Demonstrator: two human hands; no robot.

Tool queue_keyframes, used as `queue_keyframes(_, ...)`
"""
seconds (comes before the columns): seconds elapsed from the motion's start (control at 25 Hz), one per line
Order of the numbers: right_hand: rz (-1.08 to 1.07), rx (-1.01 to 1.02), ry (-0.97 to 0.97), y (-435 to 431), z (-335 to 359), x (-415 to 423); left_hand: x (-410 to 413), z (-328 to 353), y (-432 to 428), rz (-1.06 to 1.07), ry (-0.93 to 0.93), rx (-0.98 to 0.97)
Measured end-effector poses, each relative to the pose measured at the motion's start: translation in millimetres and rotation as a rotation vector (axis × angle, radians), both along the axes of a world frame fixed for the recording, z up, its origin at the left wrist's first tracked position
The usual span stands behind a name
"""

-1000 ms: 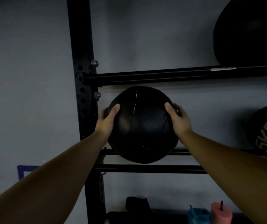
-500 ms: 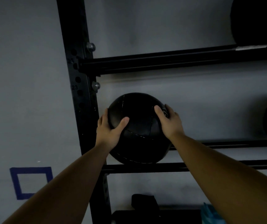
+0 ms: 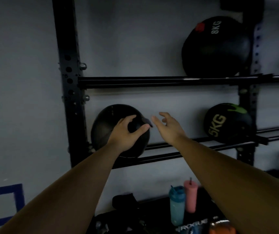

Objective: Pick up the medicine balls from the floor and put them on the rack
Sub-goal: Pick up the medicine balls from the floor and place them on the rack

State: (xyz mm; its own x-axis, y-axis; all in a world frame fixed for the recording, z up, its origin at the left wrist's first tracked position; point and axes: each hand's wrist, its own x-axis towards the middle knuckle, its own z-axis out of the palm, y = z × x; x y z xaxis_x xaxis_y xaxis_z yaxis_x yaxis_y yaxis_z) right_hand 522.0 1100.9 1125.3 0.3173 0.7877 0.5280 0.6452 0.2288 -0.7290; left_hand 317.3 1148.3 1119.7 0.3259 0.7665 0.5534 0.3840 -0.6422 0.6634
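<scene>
A plain black medicine ball [image 3: 106, 122] rests on the lower rails of the black rack [image 3: 177, 150], tight against the left upright. My left hand [image 3: 127, 132] lies on the ball's front, fingers spread over it. My right hand [image 3: 167, 127] hovers just right of the ball, fingers apart and touching nothing. A black 5KG ball [image 3: 228, 122] sits on the same rails at the right. On the upper rails [image 3: 135, 81] stands a black 8KG ball [image 3: 216, 48].
The rack stands against a grey wall between a left upright [image 3: 69, 81] and a right upright [image 3: 248, 102]. Below the rails stand a blue bottle [image 3: 176, 205], a pink bottle [image 3: 190, 196] and dark bags. A blue tape square [image 3: 17, 200] marks the wall at lower left.
The ball has settled on the lower rails. My right hand has come off it and opened to the right; my left hand stays on its front. The view has swung right.
</scene>
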Motion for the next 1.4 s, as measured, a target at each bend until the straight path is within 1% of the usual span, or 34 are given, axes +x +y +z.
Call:
queue_keyframes(0.12,-0.153,-0.040,-0.043,-71,-3,45,57,-6,-36,-0.128,-0.015,-0.045)
queue_keyframes(0.24,-0.341,-0.101,-0.080,-152,-1,101,109,-12,-75,-0.183,-0.026,-0.052)
queue_keyframes(0.36,-0.527,-0.149,-0.155,-246,-8,162,160,-16,-129,-0.256,0.085,-0.002)
queue_keyframes(0.52,-0.705,-0.241,-0.185,-369,-26,231,228,-11,-215,-0.351,0.365,0.072)
queue_keyframes(0.56,-0.741,-0.263,-0.203,-400,-31,245,245,-9,-237,-0.373,0.396,0.089)
queue_keyframes(0.64,-0.812,-0.308,-0.236,-476,-41,276,285,-9,-291,-0.417,0.386,0.114)
queue_keyframes(0.76,-0.917,-0.370,-0.252,-598,-60,322,346,-24,-385,-0.487,0.413,0.112)
queue_keyframes(0.92,-1.003,-0.429,-0.233,-735,-85,363,417,-70,-502,-0.583,0.558,0.152)
queue_keyframes(1.08,-1.007,-0.568,-0.187,-838,-120,397,471,-105,-595,-0.667,0.705,0.184)
queue_keyframes(1.24,-1.062,-0.553,-0.040,-895,-163,425,516,-127,-653,-0.704,0.755,0.211)
queue_keyframes(1.32,-1.082,-0.626,-0.018,-913,-192,443,540,-145,-674,-0.735,0.800,0.242)
queue_keyframes(1.4,-1.094,-0.694,-0.013,-926,-221,461,567,-165,-690,-0.788,0.849,0.233)
